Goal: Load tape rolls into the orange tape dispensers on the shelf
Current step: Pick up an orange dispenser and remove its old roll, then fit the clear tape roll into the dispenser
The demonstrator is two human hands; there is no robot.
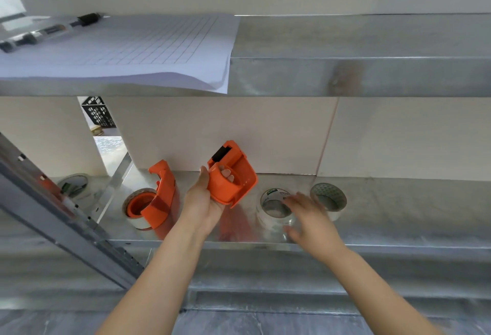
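Your left hand [204, 199] is clamped on the empty dispenser [232, 175] at frame centre; your right hand [309, 217], fingers spread, hovers over the clear tape roll [273, 205] lying flat just right.

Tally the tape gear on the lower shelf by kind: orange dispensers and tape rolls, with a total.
Orange dispensers: 2, one held in the left hand at, one loaded.
Tape rolls: 4, one in the loaded dispenser, loose at.
Total: 6.
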